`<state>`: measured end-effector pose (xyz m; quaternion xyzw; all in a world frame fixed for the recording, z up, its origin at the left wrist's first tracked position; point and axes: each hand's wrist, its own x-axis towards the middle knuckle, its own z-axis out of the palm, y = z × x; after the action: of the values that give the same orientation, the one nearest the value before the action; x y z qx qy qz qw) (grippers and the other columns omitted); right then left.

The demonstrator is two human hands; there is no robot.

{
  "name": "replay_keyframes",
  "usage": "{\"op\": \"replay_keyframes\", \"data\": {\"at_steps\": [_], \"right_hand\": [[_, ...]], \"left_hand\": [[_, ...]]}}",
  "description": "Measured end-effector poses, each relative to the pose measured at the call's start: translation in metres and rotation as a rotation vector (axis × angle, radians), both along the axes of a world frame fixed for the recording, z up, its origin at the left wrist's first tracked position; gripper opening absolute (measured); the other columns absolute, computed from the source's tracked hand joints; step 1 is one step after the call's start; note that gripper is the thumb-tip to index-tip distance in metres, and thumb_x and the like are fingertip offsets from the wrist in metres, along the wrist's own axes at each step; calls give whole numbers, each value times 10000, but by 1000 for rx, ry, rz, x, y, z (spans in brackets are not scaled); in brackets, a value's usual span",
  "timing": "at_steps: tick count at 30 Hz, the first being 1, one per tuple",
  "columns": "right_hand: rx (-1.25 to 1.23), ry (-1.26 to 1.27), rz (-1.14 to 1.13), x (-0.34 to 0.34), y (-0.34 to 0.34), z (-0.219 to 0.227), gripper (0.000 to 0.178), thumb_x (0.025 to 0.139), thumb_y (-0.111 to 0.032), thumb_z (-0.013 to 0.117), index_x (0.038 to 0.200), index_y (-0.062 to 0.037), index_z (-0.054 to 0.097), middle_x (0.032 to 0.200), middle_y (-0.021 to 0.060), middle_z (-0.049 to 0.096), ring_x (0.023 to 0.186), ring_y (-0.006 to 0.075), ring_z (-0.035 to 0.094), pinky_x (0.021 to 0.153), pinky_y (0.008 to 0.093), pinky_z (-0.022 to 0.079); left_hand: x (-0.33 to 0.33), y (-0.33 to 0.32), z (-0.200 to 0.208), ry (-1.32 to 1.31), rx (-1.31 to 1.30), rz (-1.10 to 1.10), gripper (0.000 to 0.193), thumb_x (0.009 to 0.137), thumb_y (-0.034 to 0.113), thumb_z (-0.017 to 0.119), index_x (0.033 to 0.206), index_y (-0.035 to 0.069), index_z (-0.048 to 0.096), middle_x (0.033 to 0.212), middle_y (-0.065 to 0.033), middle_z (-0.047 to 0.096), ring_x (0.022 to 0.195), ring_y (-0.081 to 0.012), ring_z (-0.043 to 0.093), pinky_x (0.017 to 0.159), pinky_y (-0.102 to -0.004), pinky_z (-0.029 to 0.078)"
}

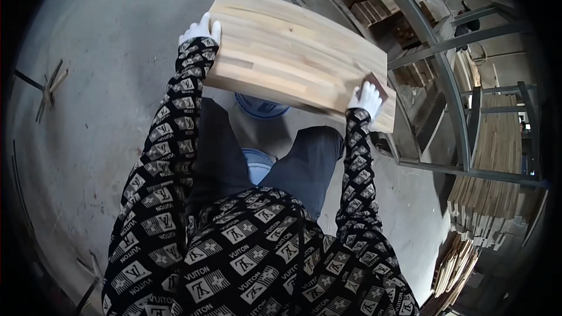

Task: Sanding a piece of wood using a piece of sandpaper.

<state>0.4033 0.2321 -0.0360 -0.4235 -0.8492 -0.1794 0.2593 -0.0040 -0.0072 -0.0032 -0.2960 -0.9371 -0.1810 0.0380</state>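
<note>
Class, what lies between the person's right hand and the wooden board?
A flat brown pad lies between the right hand and the wooden board. The head view shows this, with the pad partly sticking out past the hand.

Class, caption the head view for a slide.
Gloved left hand touching a wooden board, right hand holding a brown pad on it.

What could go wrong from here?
The pale rectangular wooden panel could tip if the white-gloved right hand bears down with the flat brown block near its right end. That end also looks close to the grey metal rack and might knock it. The white-gloved left hand is at the opposite end, so a loose hold might let the panel twist.
</note>
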Motion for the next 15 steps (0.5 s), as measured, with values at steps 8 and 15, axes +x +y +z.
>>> {"op": "replay_keyframes", "data": {"at_steps": [8,15], "right_hand": [[-52,115,620,-163,-139,31,403,828,-229,671,1170,-33,586,1132,146,582,1077,348,525,950,470,407],[-273,-194,382,-85,-65,45,373,829,-171,665,1167,-39,578,1088,160,578,1028,361,548,873,477,428]], "left_hand": [[12,8,12,-139,-82,23,595,1024,553,384,1521,227,415,1294,-222,628,1186,-377,629,1042,-494,465],[3,-6,3,-82,-40,-5,573,1022,545,392,1501,232,424,1214,-207,662,1128,-363,661,1003,-495,491]]}}
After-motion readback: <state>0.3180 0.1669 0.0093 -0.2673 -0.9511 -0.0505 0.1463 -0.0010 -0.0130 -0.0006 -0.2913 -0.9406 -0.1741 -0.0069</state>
